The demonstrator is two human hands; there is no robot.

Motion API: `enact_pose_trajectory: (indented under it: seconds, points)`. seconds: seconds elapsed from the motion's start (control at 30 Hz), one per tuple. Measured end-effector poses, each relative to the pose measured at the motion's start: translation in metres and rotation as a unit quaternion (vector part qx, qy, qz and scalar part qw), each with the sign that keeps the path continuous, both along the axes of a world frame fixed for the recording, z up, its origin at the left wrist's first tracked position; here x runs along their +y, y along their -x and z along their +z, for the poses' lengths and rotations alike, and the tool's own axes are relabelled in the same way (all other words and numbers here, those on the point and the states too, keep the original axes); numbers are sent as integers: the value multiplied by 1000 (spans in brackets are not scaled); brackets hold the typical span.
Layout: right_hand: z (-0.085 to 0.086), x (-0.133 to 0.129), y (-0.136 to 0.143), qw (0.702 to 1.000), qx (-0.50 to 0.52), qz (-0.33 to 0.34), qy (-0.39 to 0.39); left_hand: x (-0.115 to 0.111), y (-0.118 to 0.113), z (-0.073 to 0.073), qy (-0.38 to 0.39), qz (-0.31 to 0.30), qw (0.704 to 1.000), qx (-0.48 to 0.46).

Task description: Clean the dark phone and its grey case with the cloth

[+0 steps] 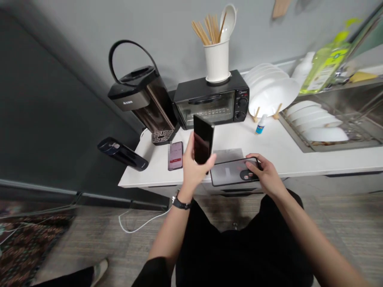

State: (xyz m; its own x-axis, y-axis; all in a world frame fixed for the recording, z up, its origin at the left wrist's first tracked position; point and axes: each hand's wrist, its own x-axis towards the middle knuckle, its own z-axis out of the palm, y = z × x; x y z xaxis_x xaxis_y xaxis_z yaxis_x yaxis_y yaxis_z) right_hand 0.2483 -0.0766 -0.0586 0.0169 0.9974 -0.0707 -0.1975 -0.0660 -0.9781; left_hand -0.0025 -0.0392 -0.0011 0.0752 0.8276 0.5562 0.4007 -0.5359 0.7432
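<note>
My left hand [196,166] is closed around a dark smartphone [202,139], held upright above the counter's front edge. In my right hand [265,171] is a translucent phone case [229,172] with a black rim and a round camera cutout, gripped by its right end. Its left end comes close to the phone's lower edge; whether they touch I cannot tell. Behind the case lies a thin grey flat piece [229,154] on the counter. Left of my left hand, another phone [175,156] with a lit screen rests flat.
A water dispenser [143,99], toaster oven [211,105] and utensil cup [217,61] stand at the back of the white counter [287,159]. A dark flask [122,154] is at the left, a small bottle [261,124] at the right. Plates [273,93] stand beside the sink [311,148].
</note>
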Motion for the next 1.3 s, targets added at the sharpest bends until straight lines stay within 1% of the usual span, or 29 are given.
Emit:
enact_pose_trajectory:
  seconds: [0.07,0.1,0.13,0.17,0.23,0.3,0.33,0.4,0.47,0.5,0.53,0.6,0.67,0.73,0.77,0.83,0.87,0.9,0.93,1.0,1.03,1.07,1.1,1.17,1.2,1.23,1.27,1.3]
  points:
    - [-7,2,-18,999,-2,-46,0,49,-1,14,-6,-45,996,78]
    - [-10,4,-26,998,-8,-58,-2,75,-4,17,1,-77,988,133]
    - [-12,7,-33,998,-13,-63,-4,99,-9,15,12,-104,975,194]
    - [-13,10,-40,998,-17,-64,-8,121,-15,10,25,-123,960,250]
    - [-15,19,-48,998,-22,-59,-15,156,-27,-9,47,-156,932,324]
    - [-18,29,-51,998,-29,-50,-19,178,-35,-32,54,-182,918,348]
    - [-20,33,-52,998,-33,-43,-18,186,-37,-43,58,-187,915,353]
    - [-25,40,-51,999,-43,-29,-17,195,-36,-61,66,-178,918,347]
    - [-31,44,-50,998,-55,-27,-19,198,-34,-74,77,-169,924,334]
    - [-33,45,-50,997,-61,-28,-22,198,-33,-77,82,-165,926,329]
    - [-35,45,-51,997,-68,-30,-25,197,-32,-79,85,-161,927,329]
    - [-37,44,-53,996,-81,-32,-29,189,-31,-76,83,-147,926,337]
    - [-37,41,-55,994,-93,-34,-33,170,-29,-67,74,-132,928,341]
    - [-35,39,-54,994,-93,-40,-37,136,-25,-58,66,-137,939,310]
    - [-34,38,-50,995,-87,-39,-38,114,-21,-54,61,-163,941,290]
    - [-31,39,-36,997,-70,-28,-35,68,-14,-51,54,-218,935,275]
    - [-30,40,-26,997,-64,-17,-32,46,-10,-52,54,-222,932,283]
    - [-28,42,-15,998,-60,-3,-29,27,-5,-54,53,-206,933,291]
    - [-28,44,-4,998,-59,12,-28,11,0,-57,54,-172,938,295]
    - [-28,50,15,996,-83,22,-40,-8,10,-64,58,-102,951,284]
    - [-29,54,20,991,-119,13,-59,-13,16,-67,60,-72,957,276]
    - [-30,58,22,981,-174,-7,-87,-15,23,-70,61,-50,960,268]
    - [-32,62,22,961,-245,-34,-122,-15,29,-71,61,-35,963,262]
    - [-38,69,12,898,-389,-78,-190,-14,41,-73,60,-15,963,261]
    - [-40,72,4,867,-443,-79,-213,-13,45,-74,61,-9,962,264]
    - [-42,74,-5,844,-482,-69,-225,-12,48,-75,62,-6,961,268]
    - [-43,74,-16,833,-504,-57,-223,-11,50,-76,64,-4,960,272]
    - [-43,73,-26,832,-511,-51,-209,-9,50,-77,66,-5,959,276]
